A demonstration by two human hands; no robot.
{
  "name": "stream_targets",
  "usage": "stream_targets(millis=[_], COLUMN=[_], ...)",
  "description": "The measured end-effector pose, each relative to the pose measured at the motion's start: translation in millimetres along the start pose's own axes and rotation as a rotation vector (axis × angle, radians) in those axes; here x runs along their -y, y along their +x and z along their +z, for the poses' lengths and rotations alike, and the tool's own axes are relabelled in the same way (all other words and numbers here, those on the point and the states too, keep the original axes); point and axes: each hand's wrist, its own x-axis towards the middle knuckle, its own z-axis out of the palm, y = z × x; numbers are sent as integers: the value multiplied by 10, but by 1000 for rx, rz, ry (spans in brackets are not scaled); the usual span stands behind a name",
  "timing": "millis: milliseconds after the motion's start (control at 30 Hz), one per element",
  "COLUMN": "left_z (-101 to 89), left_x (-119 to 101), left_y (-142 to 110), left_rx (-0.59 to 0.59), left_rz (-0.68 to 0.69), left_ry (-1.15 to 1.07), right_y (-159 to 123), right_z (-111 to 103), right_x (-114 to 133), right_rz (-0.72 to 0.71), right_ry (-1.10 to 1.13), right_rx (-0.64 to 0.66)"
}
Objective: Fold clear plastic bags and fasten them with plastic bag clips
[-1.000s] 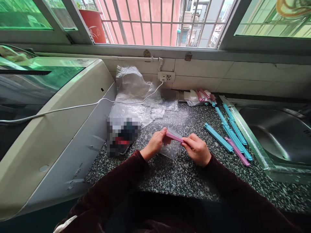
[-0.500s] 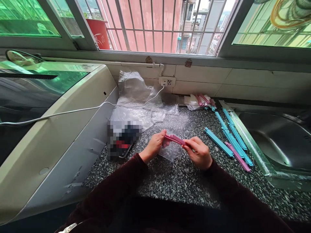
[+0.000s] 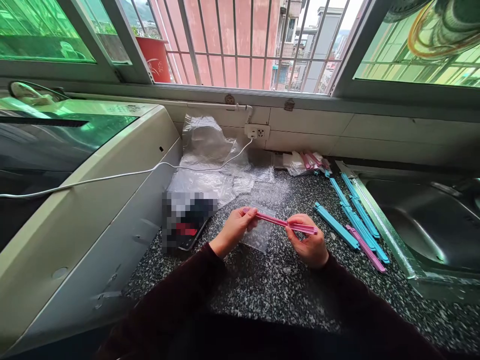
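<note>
A pink plastic bag clip (image 3: 273, 218), long and thin, is stretched between my two hands above the counter. My left hand (image 3: 233, 231) is closed on its left end. My right hand (image 3: 308, 246) pinches it farther right, and a trough-like pink part sticks out past the fingers. A small clear plastic bag (image 3: 258, 241) is under the clip beside my left fingers; I cannot tell whether they touch it. To the right of my right hand lie several blue bag clips (image 3: 336, 226) and one pink bag clip (image 3: 365, 248).
Clear plastic bags (image 3: 202, 180) lie at the back left, near a blurred phone (image 3: 191, 240). Bagged pink clips (image 3: 309, 162) sit by the wall. A metal sink (image 3: 412, 220) borders the right, a white machine (image 3: 123, 215) the left. A white cable (image 3: 206, 169) runs to the wall socket (image 3: 258, 131).
The pink clip now reaches farther right and shows a longer, opened-out shape. My right hand has shifted its grip along it. The view has tilted slightly upward.
</note>
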Motion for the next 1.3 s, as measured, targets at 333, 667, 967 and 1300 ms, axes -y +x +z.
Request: stream_targets(millis=[333,667,967,1300], left_z=[22,44,26,31], left_x=[-3,-28,-8,-56], left_y=[2,-13,-17,-28], left_rx=[-69,-49,37,27], left_rz=[-73,-90,6,19], left_ry=[-270,-258,-84,14], right_y=[-28,-53,-18,-23], right_z=[-38,-34,-30,-55], right_x=[24,-3,-12,-59], right_rz=[326,383,195,204], right_ry=[329,289,117,51], right_rx=[57,52,25,4])
